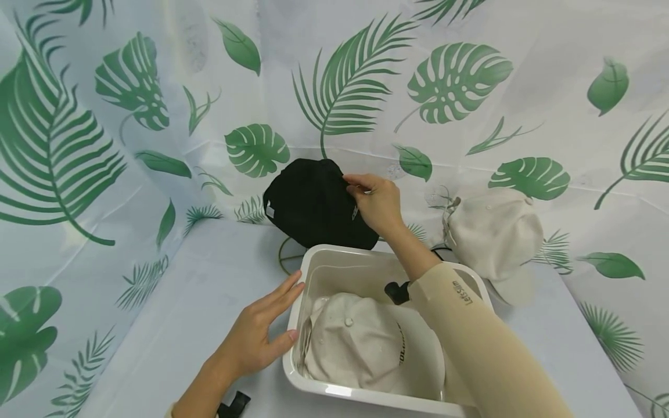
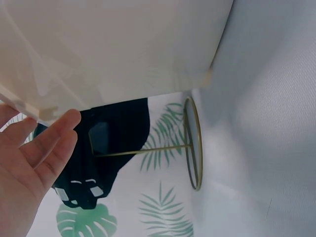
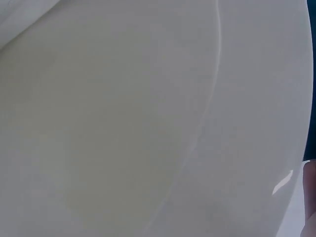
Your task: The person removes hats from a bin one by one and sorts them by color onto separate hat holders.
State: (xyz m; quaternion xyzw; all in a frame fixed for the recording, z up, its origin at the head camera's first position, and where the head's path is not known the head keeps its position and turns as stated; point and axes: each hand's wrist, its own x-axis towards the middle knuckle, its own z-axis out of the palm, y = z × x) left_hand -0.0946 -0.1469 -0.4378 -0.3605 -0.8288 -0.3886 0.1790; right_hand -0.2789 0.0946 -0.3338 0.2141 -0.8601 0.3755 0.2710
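The right hand pinches the black cap, at eleven o'clock from the white bin, while the left hand, with straight fingers, touches this bin at nine o'clock, and a beige cap lies inside.

A black cap sits raised behind the white tub.

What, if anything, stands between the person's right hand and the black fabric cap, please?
Nothing visible: in the head view, the right hand touches the black fabric cap on its right side. The white rectangular plastic bin stands in front of the cap, not between them.
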